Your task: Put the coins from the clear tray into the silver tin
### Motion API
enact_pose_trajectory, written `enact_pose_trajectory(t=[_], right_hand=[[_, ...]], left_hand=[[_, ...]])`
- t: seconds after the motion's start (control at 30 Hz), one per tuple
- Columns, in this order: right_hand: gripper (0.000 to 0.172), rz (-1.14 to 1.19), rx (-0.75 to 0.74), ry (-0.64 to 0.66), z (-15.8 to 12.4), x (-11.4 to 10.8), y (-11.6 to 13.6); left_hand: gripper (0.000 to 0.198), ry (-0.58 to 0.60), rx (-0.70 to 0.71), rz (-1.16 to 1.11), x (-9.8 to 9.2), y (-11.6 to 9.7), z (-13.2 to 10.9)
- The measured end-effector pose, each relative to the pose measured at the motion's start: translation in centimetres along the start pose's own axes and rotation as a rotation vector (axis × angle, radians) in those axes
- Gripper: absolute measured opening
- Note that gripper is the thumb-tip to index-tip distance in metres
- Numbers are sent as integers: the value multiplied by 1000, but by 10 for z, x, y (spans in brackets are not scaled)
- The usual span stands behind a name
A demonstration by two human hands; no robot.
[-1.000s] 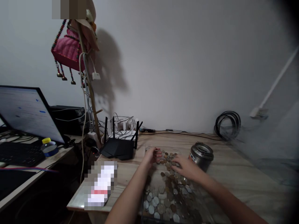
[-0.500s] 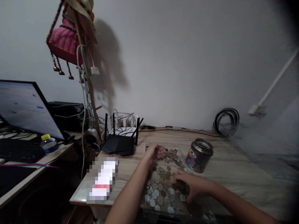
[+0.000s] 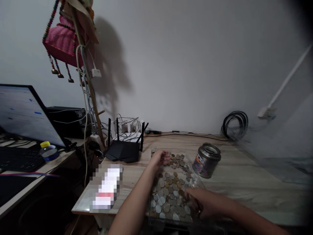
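Several silver and copper coins (image 3: 171, 189) lie spread in a clear shallow tray (image 3: 193, 169) on a wooden table. My left hand (image 3: 160, 159) rests at the tray's far left corner, fingers curled down onto the coins there. My right hand (image 3: 204, 204) lies over the coins at the tray's near right corner, fingers bent and partly hidden. A small metal tin (image 3: 206, 160) with an open top stands just right of the tray.
A black router (image 3: 123, 150) with antennas sits behind the tray by tangled white cables. A blurred packet (image 3: 107, 186) lies at the table's left edge. A monitor (image 3: 23, 114), keyboard and small bottle (image 3: 48, 151) occupy the left desk. Coiled black cable (image 3: 235, 125) leans on the wall.
My right hand has drawn back from the far part of the tray to its near right corner. My left hand has stayed at the far left corner.
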State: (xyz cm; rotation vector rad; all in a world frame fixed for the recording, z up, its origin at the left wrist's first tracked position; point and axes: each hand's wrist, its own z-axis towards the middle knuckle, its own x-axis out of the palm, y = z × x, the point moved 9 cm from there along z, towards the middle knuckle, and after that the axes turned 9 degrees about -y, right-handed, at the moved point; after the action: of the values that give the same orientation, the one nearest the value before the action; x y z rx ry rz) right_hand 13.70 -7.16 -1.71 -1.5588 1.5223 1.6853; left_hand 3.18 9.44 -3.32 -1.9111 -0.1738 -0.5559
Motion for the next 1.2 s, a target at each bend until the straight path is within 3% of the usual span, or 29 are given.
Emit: enact_pose_trajectory(t=[0.07, 0.23, 0.4, 0.47, 0.63, 0.7, 0.77, 0.87, 0.93, 1.0, 1.1, 1.2], right_hand=[[47, 31, 13, -33, -2, -3, 2], [18, -91, 64, 36, -11, 6, -7], [14, -65, 10, 1, -9, 7, -12], [12, -2, -7, -71, 6, -6, -8], [17, 216, -47, -399, 58, -69, 18], [22, 269, -75, -544, 65, -91, 26], [21, 231, -72, -639, 61, -99, 28], [25, 96, -80, -505, 50, -68, 27], [51, 46, -114, -359, 44, -34, 31], [79, 15, -118, -297, 41, -9, 37], [97, -21, -76, -280, 50, 11, 47], [101, -21, -71, -255, 68, 19, 62]], left_hand=[[19, -4, -1, 5, 0, 1, 0], [18, -8, 4, 15, -2, 0, 1], [19, 26, 24, 72, 4, 0, -3], [20, 102, -17, 151, 13, 7, -9], [44, 537, -354, 353, 44, 43, -45], [42, 540, -367, 292, 45, 39, -47], [34, 449, -342, 194, 39, 30, -39], [25, 280, -316, 37, 27, 19, -25], [19, 184, -271, -72, 20, 12, -17], [16, 112, -210, -156, 13, 5, -11], [15, 51, -154, -212, 4, 0, -7], [13, 3, -130, -236, -4, -2, -6]])
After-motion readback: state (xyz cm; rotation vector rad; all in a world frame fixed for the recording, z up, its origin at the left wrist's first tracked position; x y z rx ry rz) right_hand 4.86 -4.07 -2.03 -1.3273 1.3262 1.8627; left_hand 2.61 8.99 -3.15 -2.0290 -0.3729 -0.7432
